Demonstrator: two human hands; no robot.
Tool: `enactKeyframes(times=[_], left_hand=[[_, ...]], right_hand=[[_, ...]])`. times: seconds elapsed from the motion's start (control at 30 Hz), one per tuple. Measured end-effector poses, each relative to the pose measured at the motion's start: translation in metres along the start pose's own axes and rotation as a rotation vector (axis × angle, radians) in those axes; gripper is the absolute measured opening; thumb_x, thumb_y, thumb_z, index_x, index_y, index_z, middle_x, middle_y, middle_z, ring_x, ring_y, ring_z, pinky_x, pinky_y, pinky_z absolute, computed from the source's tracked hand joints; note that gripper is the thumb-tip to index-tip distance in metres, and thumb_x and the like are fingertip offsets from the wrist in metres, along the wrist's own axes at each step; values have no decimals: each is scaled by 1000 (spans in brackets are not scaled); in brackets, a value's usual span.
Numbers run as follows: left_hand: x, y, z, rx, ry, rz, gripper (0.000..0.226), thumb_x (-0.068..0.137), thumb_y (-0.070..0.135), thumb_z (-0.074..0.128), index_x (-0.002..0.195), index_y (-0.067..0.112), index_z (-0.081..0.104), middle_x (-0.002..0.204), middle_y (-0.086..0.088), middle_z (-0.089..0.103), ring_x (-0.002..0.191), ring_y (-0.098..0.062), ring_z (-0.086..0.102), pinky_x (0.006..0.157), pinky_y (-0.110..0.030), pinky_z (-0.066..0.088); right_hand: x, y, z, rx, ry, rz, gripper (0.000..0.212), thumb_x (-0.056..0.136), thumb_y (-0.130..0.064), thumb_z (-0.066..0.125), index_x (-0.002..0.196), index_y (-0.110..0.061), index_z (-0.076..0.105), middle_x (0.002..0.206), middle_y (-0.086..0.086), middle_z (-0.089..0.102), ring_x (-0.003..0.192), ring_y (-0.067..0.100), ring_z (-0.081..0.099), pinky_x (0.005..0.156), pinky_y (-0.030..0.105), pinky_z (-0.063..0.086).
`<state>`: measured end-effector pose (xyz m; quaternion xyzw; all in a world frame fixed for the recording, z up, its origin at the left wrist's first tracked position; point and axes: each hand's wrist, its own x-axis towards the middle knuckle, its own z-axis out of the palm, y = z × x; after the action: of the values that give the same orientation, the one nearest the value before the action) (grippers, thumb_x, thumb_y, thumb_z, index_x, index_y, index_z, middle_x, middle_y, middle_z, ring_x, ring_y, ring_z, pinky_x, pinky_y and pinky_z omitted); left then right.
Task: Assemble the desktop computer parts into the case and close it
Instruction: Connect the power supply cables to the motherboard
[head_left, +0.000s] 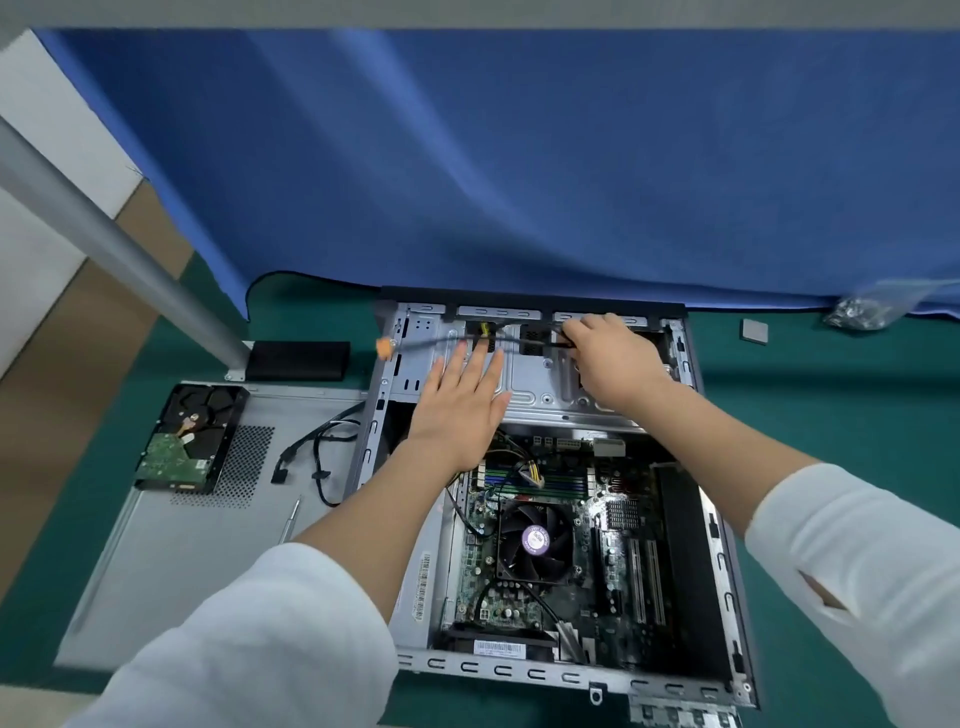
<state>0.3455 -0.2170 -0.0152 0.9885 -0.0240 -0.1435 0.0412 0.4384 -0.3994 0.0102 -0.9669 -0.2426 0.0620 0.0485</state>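
An open desktop case lies flat on the green table, its motherboard and CPU fan showing. My left hand lies flat, fingers straight, on the metal drive cage at the case's far end. My right hand pinches a thin black cable near the far wall. That cable runs left to an orange connector at the case's edge.
The grey side panel lies left of the case, with a hard drive, loose black cables and a screwdriver on it. A black box sits behind. A screw bag and small grey square lie far right.
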Motion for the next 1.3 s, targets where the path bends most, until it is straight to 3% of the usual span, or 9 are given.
enactKeyframes(times=[0.13,0.27,0.47,0.67,0.83,0.9,1.0,1.17,1.3], left_hand=[[-1,0,-2,-75,-13,2,56,103,41,8,151,23,-12,157,3,-23,141,-16,-27,116,-37,-16],[-1,1,-2,-58,3,13,56,103,41,9,152,21,-8,158,1,-19,142,-17,-25,113,-38,-17],[-1,4,-2,-87,2,-13,57,102,42,10,152,21,-8,158,-1,-19,144,-19,-20,113,-36,-17],[9,45,-18,-444,158,-23,63,100,48,30,153,24,4,160,2,3,143,-13,-18,112,-45,-19],[27,91,-53,-1157,241,36,48,101,37,40,146,21,34,151,-1,37,138,-15,34,112,-36,30],[39,95,-67,-1286,327,-9,25,103,24,37,112,17,59,129,-10,57,115,-19,55,99,-32,45],[55,87,-73,-1378,360,-133,30,103,13,33,81,20,53,96,-12,67,77,-16,62,69,-15,48],[75,64,-48,-700,267,-148,37,100,9,33,97,19,68,107,-3,66,111,-23,51,92,-28,27],[84,67,-32,-523,190,-209,35,102,31,35,100,38,68,116,2,54,119,-27,35,93,-34,24]], right_hand=[[-8,4,5,270,73,135,14,93,-9,47,104,-18,48,109,2,53,91,24,54,67,35,45],[-5,13,2,727,124,373,9,95,-15,54,89,-16,47,72,-8,53,51,-1,51,44,12,35],[-5,29,-15,944,-24,413,20,90,-38,62,87,-21,54,70,-2,58,53,12,52,50,22,43],[-9,31,-11,1279,-15,467,18,87,-23,69,83,-14,55,80,7,61,51,12,59,47,24,53],[-14,26,-16,1305,-78,386,11,89,-11,65,80,-11,58,70,2,55,55,9,58,58,23,58],[-16,27,-20,1316,-74,383,9,90,-13,64,82,-13,60,68,0,52,57,9,54,57,24,57],[-21,34,-25,1459,-75,435,9,92,-19,62,85,-17,67,68,-4,54,61,8,51,52,22,52],[-24,46,-20,1794,-69,526,11,96,-8,52,101,-15,58,68,-1,57,62,15,55,55,24,55],[-22,51,-13,1549,-5,458,18,93,-2,56,104,-12,45,67,3,52,53,13,60,48,27,55]])
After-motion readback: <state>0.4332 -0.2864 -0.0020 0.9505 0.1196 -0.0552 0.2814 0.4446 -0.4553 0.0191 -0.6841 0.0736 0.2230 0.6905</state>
